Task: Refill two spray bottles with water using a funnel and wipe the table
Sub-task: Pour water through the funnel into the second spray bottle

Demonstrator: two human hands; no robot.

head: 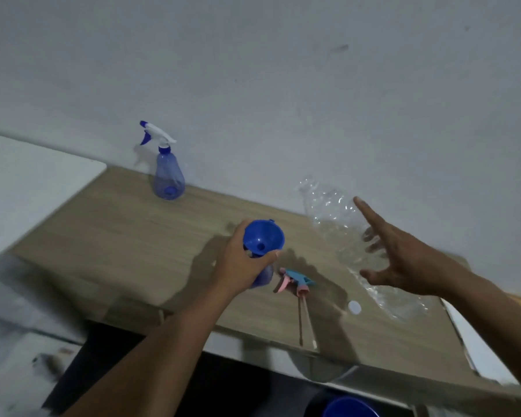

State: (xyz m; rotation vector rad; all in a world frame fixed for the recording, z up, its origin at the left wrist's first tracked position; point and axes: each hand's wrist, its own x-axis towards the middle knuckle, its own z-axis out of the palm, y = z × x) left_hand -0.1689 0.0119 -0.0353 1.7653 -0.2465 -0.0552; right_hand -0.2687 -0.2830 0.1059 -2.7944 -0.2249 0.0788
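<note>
Here the left hand (241, 260) clamps the bottle (263, 275) with the funnel (263, 238) seated; the right hand (403, 260), spread wide and apparently empty, reaches the water bottle (340, 224) leaning just right.

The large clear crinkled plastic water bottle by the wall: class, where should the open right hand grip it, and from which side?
Grip the large clear crinkled plastic water bottle around its wide middle, coming from its right side, where the right hand already spreads open. Its thin walls look easy to crush, so a broad wrap probably suits better than a pinch.
</note>
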